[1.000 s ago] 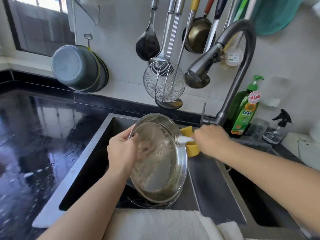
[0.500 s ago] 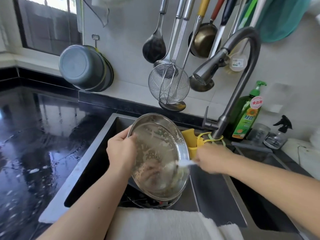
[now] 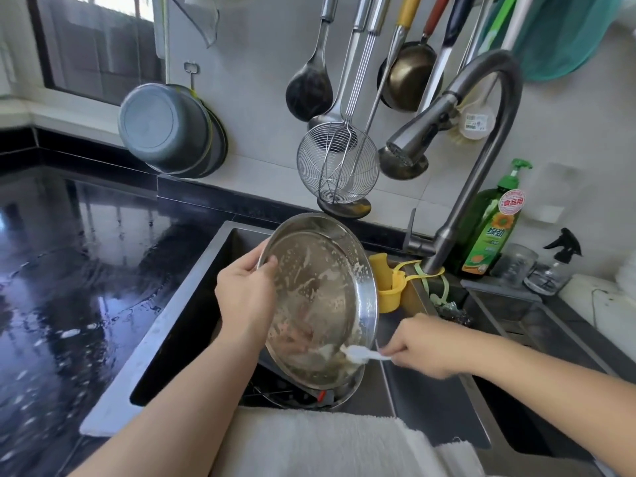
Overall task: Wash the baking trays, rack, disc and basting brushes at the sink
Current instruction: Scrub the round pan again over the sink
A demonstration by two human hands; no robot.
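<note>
we hold the round tray (image 3: 320, 301) tilted on edge over the sink (image 3: 192, 304), our left hand (image 3: 246, 297) gripping its upper left rim, suds across its face; our right hand (image 3: 418, 344), pinching the white brush (image 3: 361, 354), has slid from the upper right rim down to the lower edge, so scrubbing nears done, we judge
</note>
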